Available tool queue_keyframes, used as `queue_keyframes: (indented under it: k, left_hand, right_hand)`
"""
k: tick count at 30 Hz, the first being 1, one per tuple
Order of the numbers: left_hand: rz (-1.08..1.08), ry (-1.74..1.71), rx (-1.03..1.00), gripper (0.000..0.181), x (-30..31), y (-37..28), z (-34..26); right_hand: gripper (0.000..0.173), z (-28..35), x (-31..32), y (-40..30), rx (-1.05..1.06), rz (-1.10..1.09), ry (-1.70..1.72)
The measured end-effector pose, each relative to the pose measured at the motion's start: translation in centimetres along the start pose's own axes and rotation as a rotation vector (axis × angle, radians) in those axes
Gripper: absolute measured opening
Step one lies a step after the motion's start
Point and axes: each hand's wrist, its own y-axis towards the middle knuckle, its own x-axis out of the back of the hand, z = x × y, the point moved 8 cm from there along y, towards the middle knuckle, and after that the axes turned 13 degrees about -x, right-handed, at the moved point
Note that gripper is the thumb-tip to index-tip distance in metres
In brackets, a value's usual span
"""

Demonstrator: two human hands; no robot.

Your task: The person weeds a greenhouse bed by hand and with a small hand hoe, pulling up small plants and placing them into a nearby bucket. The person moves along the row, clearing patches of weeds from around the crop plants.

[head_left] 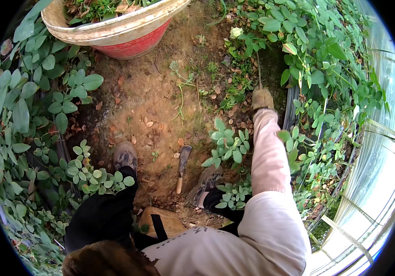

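My right hand (262, 98), in a muddy tan glove below a pink ribbed sleeve, reaches down beside the right-hand plants. It looks closed around the lower end of a thin stem (259, 70) that runs up into the leaves; its fingertips are hidden. My left hand cannot be made out. A blurred brown thing with a ragged edge (109, 260) fills the lower left, and whether it is a glove is unclear. Between my shoes, a sickle-like knife with a dark blade and wooden handle (179, 185) lies on the soil. A pale rose bloom (236, 32) shows above my right hand.
A white-rimmed red tub (131, 41) holding green weeds and dry leaves stands at the upper left. Leafy rose bushes (21, 114) line both sides of the dirt path. Plastic sheeting (376, 138) hangs at the right. A wooden block with a black strap (173, 220) sits below me.
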Motion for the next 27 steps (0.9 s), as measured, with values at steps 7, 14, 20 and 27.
queue_keyframes:
  k: [7,14,20,27]
  left_hand:
    - [0.182,-0.176,0.034,0.036,1.9,-1.0,-0.5]
    - [0.095,-0.108,0.048,0.030,0.2,-0.8,0.2]
    - [0.097,-0.165,0.036,0.027,1.0,-0.3,-0.6]
    - [0.125,-0.170,0.054,0.030,1.1,-0.4,1.0]
  right_hand:
    - [0.047,7.0,7.1,-4.7,-0.012,-0.125,0.213]
    - [0.053,6.4,1.6,1.5,0.052,0.033,0.137]
    - [0.059,4.4,1.4,-3.8,-0.035,0.066,0.115]
    - [0.026,14.9,6.0,5.4,0.345,-0.040,-0.102]
